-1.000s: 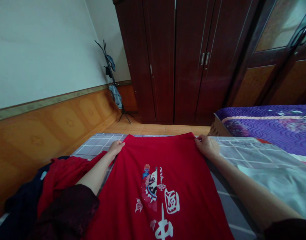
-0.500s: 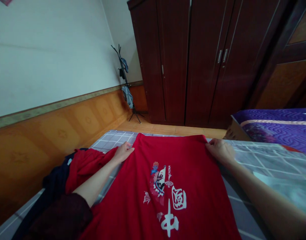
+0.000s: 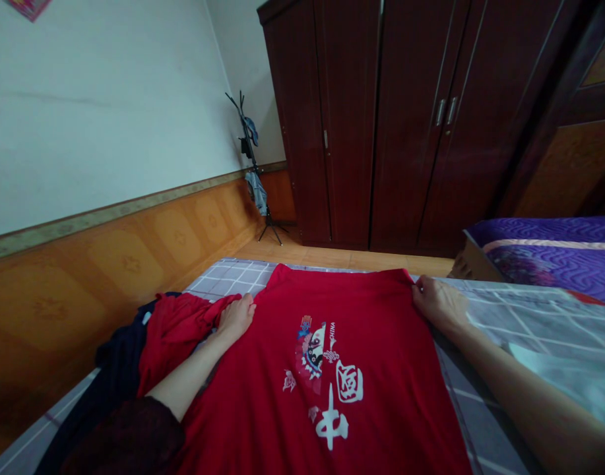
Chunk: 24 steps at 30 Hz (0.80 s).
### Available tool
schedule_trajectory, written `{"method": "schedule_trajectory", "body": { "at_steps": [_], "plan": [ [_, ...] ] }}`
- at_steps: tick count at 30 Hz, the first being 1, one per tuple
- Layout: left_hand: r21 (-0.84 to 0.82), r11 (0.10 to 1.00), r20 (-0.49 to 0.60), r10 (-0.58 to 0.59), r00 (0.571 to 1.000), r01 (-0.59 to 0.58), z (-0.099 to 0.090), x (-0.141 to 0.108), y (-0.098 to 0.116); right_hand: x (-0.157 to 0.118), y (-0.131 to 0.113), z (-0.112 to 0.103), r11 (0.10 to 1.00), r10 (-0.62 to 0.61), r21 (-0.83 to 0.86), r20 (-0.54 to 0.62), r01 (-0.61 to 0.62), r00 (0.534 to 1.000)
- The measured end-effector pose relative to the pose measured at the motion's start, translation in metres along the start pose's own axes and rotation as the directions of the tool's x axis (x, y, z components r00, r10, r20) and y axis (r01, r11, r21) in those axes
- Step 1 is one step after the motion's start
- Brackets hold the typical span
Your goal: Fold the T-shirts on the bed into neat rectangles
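Observation:
A red T-shirt point(image 3: 381, 356) with a white and coloured print lies spread over a bed point(image 3: 520, 316) with a grey checked sheet, its hem toward the far edge. My left hand point(image 3: 237, 316) is closed on the shirt's left side, a little below the far left corner. At the far right corner, my right hand point(image 3: 438, 303) pinches the cloth between thumb and fingers. Another bunched red garment point(image 3: 173, 336) lies beside my left forearm, with dark navy cloth point(image 3: 119, 356) next to it against the wall side.
A dark wooden wardrobe point(image 3: 342, 132) stands beyond the bed. In the corner is a black coat rack point(image 3: 247, 138) with clothes hanging on it. A purple-covered bed point(image 3: 554, 251) is at the right. Something pale and translucent point(image 3: 564, 373) lies by my right forearm.
My left hand has slid down the shirt's left side, toward me and to the left. My right hand keeps its corner. The view has shifted slightly.

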<state>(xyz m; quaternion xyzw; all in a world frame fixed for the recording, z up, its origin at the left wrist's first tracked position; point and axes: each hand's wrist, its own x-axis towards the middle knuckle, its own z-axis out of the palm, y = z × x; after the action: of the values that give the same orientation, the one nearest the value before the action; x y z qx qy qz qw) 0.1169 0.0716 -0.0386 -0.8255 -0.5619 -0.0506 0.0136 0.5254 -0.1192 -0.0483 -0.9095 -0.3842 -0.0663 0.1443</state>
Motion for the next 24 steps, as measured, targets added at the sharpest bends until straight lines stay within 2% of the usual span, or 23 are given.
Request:
{"method": "schedule_trajectory", "body": {
  "at_steps": [2,5,8,11,13,15,18,20,24],
  "plan": [
    [0.025,0.999,0.01,0.038,0.999,-0.038,-0.01,0.0,0.004,-0.003,-0.001,-0.003,0.999,-0.037,-0.018,-0.006,0.037,0.999],
    [0.019,0.994,-0.022,0.104,0.994,-0.103,-0.023,0.011,0.018,-0.011,-0.009,-0.01,0.984,-0.158,-0.107,-0.117,0.146,0.98],
    [-0.019,0.993,-0.065,0.119,0.991,-0.121,-0.025,0.036,0.037,-0.021,-0.022,-0.012,0.916,-0.385,-0.196,-0.187,0.35,0.904],
    [-0.048,0.997,-0.068,0.053,0.996,-0.057,-0.016,0.068,0.053,-0.027,-0.032,-0.002,0.848,-0.528,-0.136,-0.152,0.512,0.835],
    [-0.061,0.998,-0.043,0.013,0.999,-0.016,-0.008,0.087,0.062,-0.028,-0.034,0.008,0.842,-0.54,-0.081,-0.126,0.533,0.833],
    [-0.071,0.997,-0.029,-0.008,1.0,0.006,-0.003,0.103,0.069,-0.027,-0.033,0.015,0.861,-0.509,-0.058,-0.12,0.506,0.852],
    [-0.083,0.996,-0.065,-0.031,0.997,0.025,0.0,0.119,0.073,-0.026,-0.03,0.021,0.884,-0.467,-0.082,-0.169,0.46,0.868],
    [-0.082,0.996,-0.094,-0.045,0.995,0.037,0.002,0.122,0.072,-0.025,-0.029,0.021,0.891,-0.453,-0.1,-0.173,0.442,0.874],
    [-0.071,0.997,-0.112,-0.018,0.994,0.01,0.004,0.113,0.069,-0.025,-0.03,0.017,0.905,-0.425,-0.082,-0.087,0.418,0.901]
  ]
}}
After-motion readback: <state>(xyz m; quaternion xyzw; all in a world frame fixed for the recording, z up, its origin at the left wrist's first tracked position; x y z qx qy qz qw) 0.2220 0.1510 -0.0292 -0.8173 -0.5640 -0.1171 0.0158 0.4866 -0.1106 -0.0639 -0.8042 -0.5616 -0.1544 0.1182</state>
